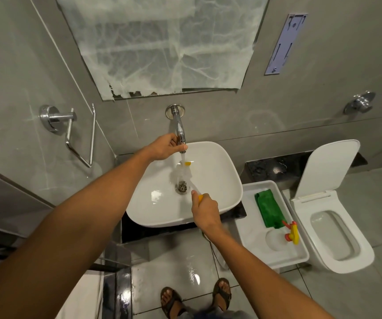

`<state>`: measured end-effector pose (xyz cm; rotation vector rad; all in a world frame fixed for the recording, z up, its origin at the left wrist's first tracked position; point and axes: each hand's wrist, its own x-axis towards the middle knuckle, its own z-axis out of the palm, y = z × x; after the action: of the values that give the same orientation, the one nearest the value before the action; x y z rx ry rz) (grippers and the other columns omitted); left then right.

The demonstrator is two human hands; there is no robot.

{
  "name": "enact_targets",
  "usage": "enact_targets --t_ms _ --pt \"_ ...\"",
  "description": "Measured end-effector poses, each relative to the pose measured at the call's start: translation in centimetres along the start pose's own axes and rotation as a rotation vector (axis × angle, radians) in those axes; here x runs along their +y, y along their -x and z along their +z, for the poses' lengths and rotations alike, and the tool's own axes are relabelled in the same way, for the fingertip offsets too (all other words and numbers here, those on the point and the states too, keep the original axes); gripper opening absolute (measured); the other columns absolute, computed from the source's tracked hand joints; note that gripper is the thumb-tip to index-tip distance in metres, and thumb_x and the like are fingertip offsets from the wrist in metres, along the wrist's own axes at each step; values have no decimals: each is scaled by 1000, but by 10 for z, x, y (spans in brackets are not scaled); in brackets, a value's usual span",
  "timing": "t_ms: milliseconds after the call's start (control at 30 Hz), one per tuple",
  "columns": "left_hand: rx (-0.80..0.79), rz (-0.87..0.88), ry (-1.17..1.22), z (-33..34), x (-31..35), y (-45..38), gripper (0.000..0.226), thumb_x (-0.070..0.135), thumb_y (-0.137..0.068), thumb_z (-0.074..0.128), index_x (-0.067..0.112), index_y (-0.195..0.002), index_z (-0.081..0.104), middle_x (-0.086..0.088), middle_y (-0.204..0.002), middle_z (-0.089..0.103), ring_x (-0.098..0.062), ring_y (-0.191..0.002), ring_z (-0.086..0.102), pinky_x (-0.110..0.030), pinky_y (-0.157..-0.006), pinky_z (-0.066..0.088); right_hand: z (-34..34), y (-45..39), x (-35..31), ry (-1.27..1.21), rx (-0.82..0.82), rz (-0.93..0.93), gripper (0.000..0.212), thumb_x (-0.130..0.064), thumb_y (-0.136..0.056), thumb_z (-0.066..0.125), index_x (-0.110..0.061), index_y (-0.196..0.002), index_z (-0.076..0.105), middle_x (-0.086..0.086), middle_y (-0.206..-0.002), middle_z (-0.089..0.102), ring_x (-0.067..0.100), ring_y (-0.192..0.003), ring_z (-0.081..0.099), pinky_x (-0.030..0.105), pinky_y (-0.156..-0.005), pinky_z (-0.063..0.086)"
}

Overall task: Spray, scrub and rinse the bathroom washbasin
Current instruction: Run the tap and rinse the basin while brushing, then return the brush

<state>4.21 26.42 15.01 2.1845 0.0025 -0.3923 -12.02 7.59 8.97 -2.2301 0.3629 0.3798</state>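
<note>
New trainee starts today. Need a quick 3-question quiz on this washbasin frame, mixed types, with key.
1. True or false: the left hand is at the tap.
2. What does the right hand hold? A) green cloth B) yellow-handled brush C) spray bottle
3. Where does the green cloth lie?

Key
1. True.
2. B: the brush is under the water over the washbasin.
3. In the white tray, beside the spray bottle.

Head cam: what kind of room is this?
A bathroom, likely in a home or hotel. A white washbasin sits under a wall tap with water running, a toilet stands to its right with the lid up, and a mirror hangs above.
</note>
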Motion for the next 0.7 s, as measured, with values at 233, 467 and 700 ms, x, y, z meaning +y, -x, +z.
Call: enact_targets --t_ms 233,467,700 --pt "134 17 -128 15 3 6 39 41 -103 72 5 -111 59 -21 -109 68 -25 -92 56 -52 -93 54 7 -3 4 58 17 -21 56 -55 -106 36 -4 -110 60 16 -105 69 36 -97 68 42 -85 57" --pt "374 24 -457 36 10 7 41 57 -106 57 17 -111 56 -3 -110 62 -27 -112 58 -49 -107 32 8 -4 4 101 42 -32 57 -54 -106 36 -3 -112 61 20 -110 69 38 -101 67 43 -87 55" --pt "487 -27 -431 47 11 4 46 60 -102 63 15 -112 61 -8 -114 73 -30 -113 63 -47 -102 31 7 -6 3 99 28 -31 59 -55 -106 35 -3 -114 62 19 -111 69 36 -102 68 48 -92 57"
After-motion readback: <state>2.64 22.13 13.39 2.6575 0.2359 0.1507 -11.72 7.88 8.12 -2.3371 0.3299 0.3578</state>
